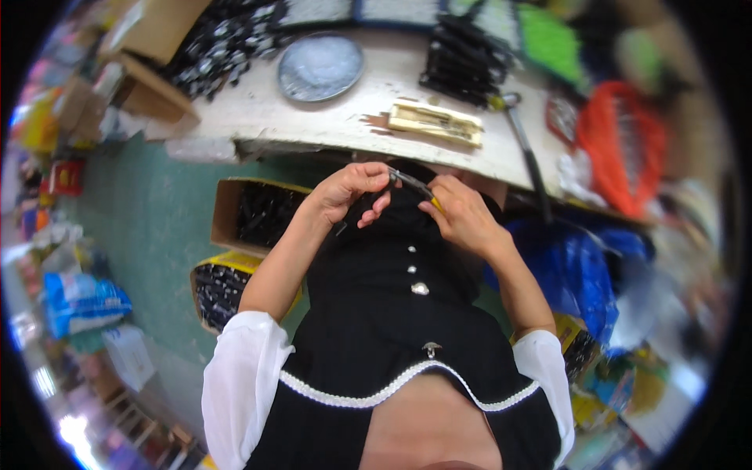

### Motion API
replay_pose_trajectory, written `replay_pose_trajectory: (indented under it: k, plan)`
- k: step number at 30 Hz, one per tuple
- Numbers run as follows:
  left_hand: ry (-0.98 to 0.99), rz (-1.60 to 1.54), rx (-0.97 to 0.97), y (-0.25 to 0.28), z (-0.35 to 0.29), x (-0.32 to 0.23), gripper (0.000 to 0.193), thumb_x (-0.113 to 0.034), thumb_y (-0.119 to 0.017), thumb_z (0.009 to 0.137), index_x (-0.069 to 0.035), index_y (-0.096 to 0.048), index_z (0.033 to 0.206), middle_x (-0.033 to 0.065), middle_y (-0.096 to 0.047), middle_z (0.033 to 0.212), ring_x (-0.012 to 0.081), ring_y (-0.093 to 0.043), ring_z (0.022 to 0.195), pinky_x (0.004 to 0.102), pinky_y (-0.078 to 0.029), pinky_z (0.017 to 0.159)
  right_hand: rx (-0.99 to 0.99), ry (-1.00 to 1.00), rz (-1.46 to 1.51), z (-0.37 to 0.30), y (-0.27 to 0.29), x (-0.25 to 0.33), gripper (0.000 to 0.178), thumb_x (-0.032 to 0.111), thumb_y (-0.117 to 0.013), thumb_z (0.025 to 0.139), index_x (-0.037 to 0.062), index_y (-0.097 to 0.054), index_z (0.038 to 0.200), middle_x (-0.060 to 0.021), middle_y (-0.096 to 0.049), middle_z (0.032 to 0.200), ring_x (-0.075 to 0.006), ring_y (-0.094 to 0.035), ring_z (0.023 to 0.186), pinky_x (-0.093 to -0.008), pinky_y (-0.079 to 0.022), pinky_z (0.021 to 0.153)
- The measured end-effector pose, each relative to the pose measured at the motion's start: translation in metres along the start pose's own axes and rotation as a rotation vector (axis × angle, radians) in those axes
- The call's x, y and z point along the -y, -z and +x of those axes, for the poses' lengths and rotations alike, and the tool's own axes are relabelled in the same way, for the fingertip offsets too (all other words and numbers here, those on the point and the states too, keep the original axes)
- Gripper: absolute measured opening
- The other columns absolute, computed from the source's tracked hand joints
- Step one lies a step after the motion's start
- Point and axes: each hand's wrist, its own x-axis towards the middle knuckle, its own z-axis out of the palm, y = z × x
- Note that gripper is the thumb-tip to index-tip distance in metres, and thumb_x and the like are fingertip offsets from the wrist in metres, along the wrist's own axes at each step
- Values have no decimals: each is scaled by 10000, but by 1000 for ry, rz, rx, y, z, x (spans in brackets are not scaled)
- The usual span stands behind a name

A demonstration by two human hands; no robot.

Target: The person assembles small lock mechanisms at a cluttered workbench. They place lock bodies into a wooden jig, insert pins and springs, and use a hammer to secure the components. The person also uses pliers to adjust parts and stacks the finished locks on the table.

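My two hands meet over my lap, just off the near edge of the white-topped table. My right hand (462,215) is closed on a slim dark metal tool (413,184) with a bit of yellow at its grip; it looks like pliers, but the blur hides its exact kind. The tip of that tool points left, to the fingers of my left hand (352,190). Those fingers are bent and pinch a small dark piece (392,178) at the tool's tip. The piece is mostly hidden and too blurred to name.
On the table (258,117) lie a round metal dish (321,67), a yellowish tray (435,124), a long-handled tool (526,149) and a heap of black parts (227,47). An orange-red bag (623,149) stands at right. Boxes of black parts (266,211) sit left of my lap.
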Motion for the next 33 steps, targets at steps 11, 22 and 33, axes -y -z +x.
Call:
replay_pose_trajectory:
  k: [11,22,33]
  plan:
    - [158,1354,-741,63,-79,-9,430,-290,-689,771,-75,-603,1134,133,-663,926,211,-614,870,343,-459,796,-148,-40,79,-2,-7,-20,205,154,-601,826,-48,-567,830,-157,-563,1090,-320,-512,981,-386,-408,848]
    - [-1227,1853,-377,-51,166,-139,300,-209,-672,755,-185,-645,1052,7,-613,1027,205,-504,998,382,-310,818,-220,-55,36,-18,4,-26,200,179,-619,816,-19,-601,833,-118,-570,1061,-283,-517,970,-373,-410,815]
    - [-953,755,-264,-61,145,-171,267,-13,-552,822,14,-570,1086,111,-620,975,168,-600,877,274,-479,794,-267,-140,78,-19,9,-34,195,156,-625,809,-34,-582,803,-138,-579,1015,-309,-528,935,-380,-428,804]
